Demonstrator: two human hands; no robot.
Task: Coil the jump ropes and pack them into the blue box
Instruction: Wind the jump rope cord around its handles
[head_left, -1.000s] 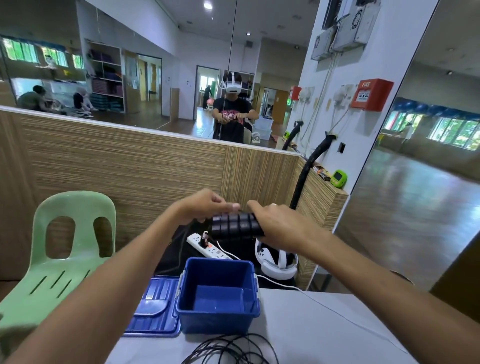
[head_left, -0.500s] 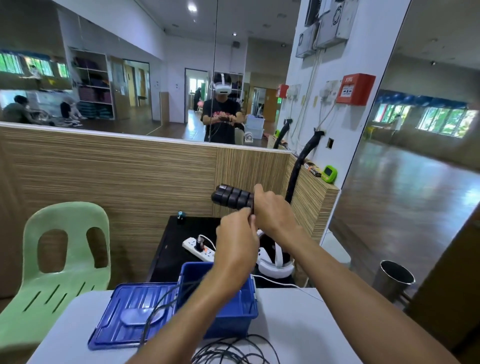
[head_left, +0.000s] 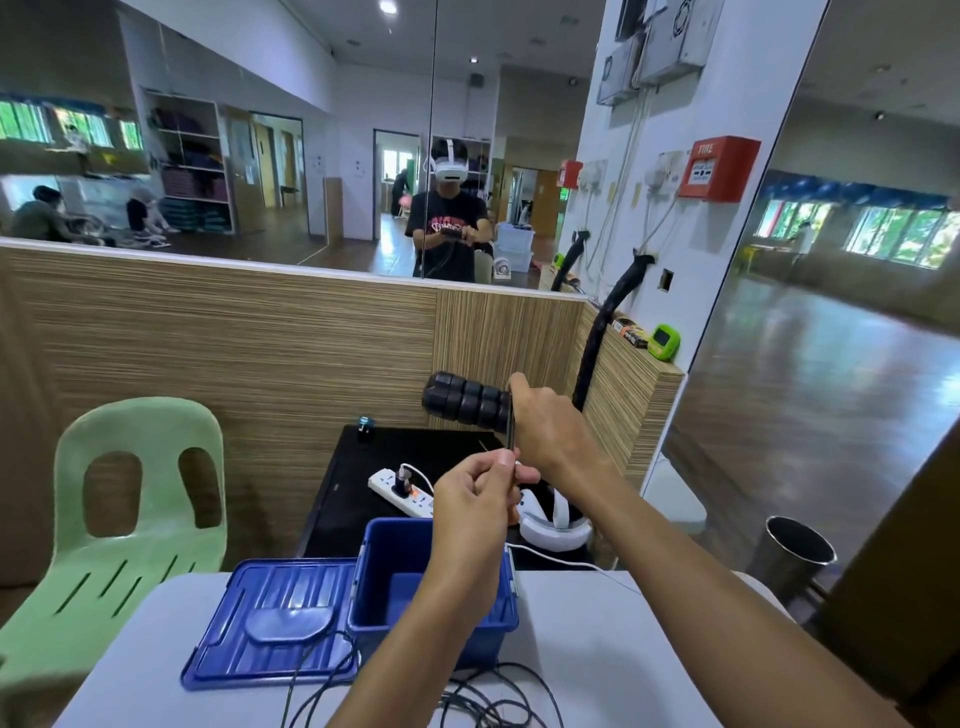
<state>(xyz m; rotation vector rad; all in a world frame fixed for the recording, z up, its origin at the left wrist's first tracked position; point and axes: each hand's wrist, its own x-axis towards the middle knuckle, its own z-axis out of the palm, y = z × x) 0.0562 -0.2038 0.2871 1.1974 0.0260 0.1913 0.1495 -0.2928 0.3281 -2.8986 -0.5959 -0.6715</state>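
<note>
Loose rope (head_left: 467, 696) tangles across the table (head_left: 613, 649) at six o'clock. The blue box (head_left: 384, 587) stands open beneath my left hand (head_left: 480, 499); its lid (head_left: 275, 623) lies just beside it at nine o'clock. Bare tabletop runs toward three o'clock.

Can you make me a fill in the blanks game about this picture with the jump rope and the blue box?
1. The right hand holds up the black jump rope ____.
2. The left hand pinches the thin ____ just below it.
3. The blue box stands open, and its lid lies flat on its ____ side.
4. The plastic chair is ____.

Missing words: handles; rope; left; green
</note>
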